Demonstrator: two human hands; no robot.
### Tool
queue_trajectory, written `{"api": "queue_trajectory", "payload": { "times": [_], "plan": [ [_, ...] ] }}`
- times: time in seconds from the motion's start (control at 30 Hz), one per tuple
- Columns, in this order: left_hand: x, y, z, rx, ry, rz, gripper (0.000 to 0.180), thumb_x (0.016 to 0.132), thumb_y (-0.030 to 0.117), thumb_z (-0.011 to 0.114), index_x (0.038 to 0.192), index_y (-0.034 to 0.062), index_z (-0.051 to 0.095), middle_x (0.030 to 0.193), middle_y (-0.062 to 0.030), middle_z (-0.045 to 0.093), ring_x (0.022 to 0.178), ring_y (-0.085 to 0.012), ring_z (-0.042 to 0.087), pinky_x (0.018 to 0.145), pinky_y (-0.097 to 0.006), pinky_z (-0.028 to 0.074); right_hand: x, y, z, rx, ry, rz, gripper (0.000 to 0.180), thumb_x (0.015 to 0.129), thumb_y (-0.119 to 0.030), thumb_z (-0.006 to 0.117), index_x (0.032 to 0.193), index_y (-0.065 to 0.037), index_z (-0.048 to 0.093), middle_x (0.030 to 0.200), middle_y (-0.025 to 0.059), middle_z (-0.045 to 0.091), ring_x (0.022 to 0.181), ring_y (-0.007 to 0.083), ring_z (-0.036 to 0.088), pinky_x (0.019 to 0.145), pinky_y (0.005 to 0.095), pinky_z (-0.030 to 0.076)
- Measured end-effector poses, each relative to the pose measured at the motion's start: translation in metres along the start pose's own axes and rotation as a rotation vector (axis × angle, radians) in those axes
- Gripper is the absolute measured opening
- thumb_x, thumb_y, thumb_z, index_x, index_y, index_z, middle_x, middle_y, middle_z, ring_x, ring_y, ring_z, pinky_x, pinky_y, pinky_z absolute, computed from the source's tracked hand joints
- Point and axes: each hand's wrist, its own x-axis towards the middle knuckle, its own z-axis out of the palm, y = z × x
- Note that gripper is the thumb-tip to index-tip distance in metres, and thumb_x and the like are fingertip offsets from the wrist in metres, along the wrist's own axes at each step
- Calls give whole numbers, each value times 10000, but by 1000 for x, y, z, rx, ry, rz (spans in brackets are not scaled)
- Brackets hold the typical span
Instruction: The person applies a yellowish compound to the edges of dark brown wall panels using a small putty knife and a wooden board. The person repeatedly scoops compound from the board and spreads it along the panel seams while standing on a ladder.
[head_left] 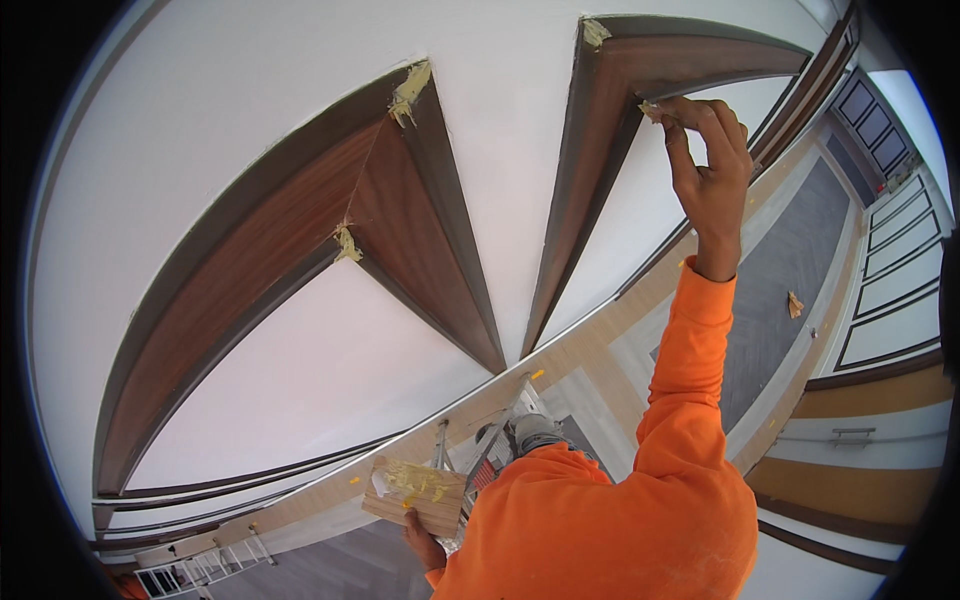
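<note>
My right hand (712,165) is raised high, thumb and fingers pinched on a small putty-smeared piece (652,110) whose exact kind I cannot make out. That piece meets the inner corner of the right-hand brown wood moulding (625,70) on the white wall. Low at my left side, my left hand (425,542) grips a wooden board (440,515) by its edge. Pale yellow putty (420,480) is spread over the board's top. On the left-hand moulding (395,190), putty patches cover the outer corner joint (408,92) and the inner one (346,243). Another patch (596,33) marks the right moulding's top corner.
Metal ladder parts (441,440) stand beneath me, beside the board. A white ladder (205,568) is at the lower left. Grey flooring (790,270) with a tan border runs along the wall, a crumpled scrap (795,304) on it. A panelled wall (900,280) stands opposite.
</note>
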Motion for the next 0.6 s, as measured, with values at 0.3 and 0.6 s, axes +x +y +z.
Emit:
{"api": "queue_trajectory", "payload": {
  "times": [0.3, 0.6],
  "plan": [
    [1, -1, -3, -12, -8, 24, 533, 1003, 400, 629, 1089, -124, 674, 946, -127, 680, 789, -214, 635, 702, -391, 506, 0, 2, 2, 96, 98, 15, 255, 862, 6, 755, 1068, -144, 757, 963, -42, 745, 878, 150, 640, 831, 343, 395],
    [13, -13, -14, 82, -16, 27, 548, 1003, 401, 620, 1126, -131, 670, 971, -141, 696, 786, -224, 637, 689, -389, 514, 5, -8, 3, -23, 182, -18, 269, 851, -3, 753, 1068, -161, 763, 910, -51, 713, 861, 143, 619, 817, 328, 388]
  ]
}}
